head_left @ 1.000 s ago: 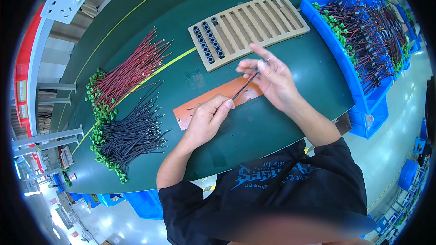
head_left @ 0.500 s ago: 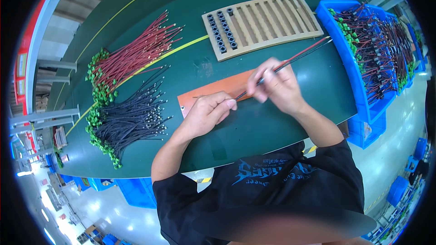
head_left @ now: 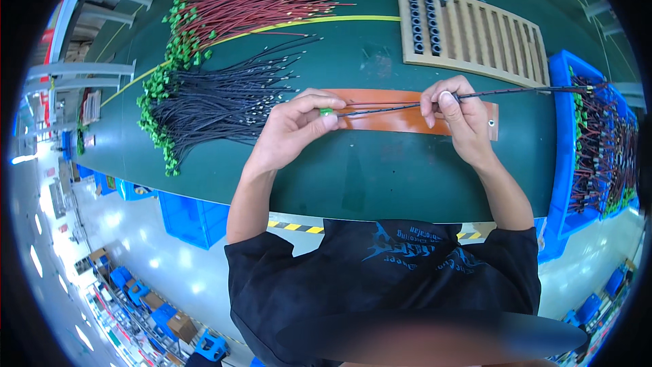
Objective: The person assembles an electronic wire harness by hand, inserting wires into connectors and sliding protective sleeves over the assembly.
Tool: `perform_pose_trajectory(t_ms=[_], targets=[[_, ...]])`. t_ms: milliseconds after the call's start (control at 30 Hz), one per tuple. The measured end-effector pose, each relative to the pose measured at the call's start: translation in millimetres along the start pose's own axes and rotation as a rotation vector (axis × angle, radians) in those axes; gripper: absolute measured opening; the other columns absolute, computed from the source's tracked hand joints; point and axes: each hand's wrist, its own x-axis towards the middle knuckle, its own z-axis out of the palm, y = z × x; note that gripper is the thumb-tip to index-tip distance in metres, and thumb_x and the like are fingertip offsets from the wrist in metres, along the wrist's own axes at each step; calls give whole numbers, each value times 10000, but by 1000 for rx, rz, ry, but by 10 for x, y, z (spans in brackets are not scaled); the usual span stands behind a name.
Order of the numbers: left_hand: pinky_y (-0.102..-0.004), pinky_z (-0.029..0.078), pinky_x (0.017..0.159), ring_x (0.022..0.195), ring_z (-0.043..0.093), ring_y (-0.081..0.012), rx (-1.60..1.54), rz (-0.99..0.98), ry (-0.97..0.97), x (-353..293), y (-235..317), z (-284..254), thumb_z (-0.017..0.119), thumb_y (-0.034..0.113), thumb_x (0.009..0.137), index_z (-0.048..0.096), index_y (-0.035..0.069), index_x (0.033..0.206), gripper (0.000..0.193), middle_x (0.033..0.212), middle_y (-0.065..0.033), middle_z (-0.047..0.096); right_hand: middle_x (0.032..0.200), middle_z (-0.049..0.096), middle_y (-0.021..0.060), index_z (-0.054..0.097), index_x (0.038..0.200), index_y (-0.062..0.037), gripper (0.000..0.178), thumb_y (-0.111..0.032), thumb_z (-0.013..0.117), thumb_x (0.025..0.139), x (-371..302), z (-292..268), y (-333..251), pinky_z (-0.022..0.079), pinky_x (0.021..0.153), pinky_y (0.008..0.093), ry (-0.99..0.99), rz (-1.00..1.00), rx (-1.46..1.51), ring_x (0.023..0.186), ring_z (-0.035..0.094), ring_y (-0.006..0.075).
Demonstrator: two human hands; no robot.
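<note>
Centrally in frame: left hand (head_left: 295,122) pinching a green plug (head_left: 327,112), right hand (head_left: 458,115) pinching its red and black wires (head_left: 380,110).

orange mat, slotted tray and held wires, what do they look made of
Orange mat: probably plastic, judging by its smooth, glossy shine. Slotted tray: perhaps wood or fibreboard, being tan and matte. Held wires: likely plastic-coated, from their slim red and black jackets; the cores don't show.

We note grey metal frame bars (head_left: 85,69) at L end of green-surfaced worktable (head_left: 407,183); open blue plastic crate (head_left: 178,217) below front edge, glossy light-grey flr. (head_left: 197,268) beyond. Black-and-yellow striped tape (head_left: 295,227) alongside. Lower L, we obs. brown cardboard box (head_left: 182,326) nr. blue plastic stool (head_left: 212,345).
</note>
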Motion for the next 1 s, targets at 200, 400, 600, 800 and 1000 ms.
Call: perform_pose_trajectory(t_ms=[200, 400, 600, 800, 1000], targets=[[-338, 544, 961, 1107, 665, -208, 15, 72, 180, 44, -262, -44, 615, -13, 972, 657, -16, 1215, 247, 1185, -144, 691, 949, 633, 86, 521, 1030, -32, 163, -175, 465, 1087, 51, 43, 53, 486, 743, 263, -27, 7, -90, 779, 567, 103], [-334, 559, 936, 1083, 682, -228, 308, 135, 200, 91, -227, -88, 648, -59, 927, 687, -13, 1192, 271, 1185, -157, 695, 962, 648, 91, 517, 1050, -27, 142, -157, 467, 1082, 42, 12, 76, 485, 744, 258, -14, 21, -92, 775, 565, 103], [-301, 559, 929, 1052, 689, -205, 131, 124, 266, 139, -265, 24, 656, -93, 902, 638, -1, 1287, 397, 1150, -139, 698, 1125, 694, 168, 465, 1217, -13, 208, -158, 482, 1069, 81, 44, -20, 492, 752, 263, -60, 44, 32, 767, 569, 112], [-302, 560, 932, 1036, 699, -202, 315, 259, 296, 224, -274, 116, 684, -131, 851, 586, 25, 1357, 539, 1088, -120, 698, 1189, 691, 193, 471, 1255, -9, 261, -176, 505, 1058, 119, 41, -62, 508, 789, 283, -125, 34, 81, 781, 595, 127], [-324, 571, 904, 963, 711, -188, 458, 310, 320, 258, -305, 118, 717, -148, 792, 610, 39, 1320, 570, 1008, -95, 706, 1092, 694, 137, 546, 1152, -13, 220, -210, 537, 1054, 146, 17, -43, 509, 814, 286, -211, 64, 32, 834, 618, 122]])
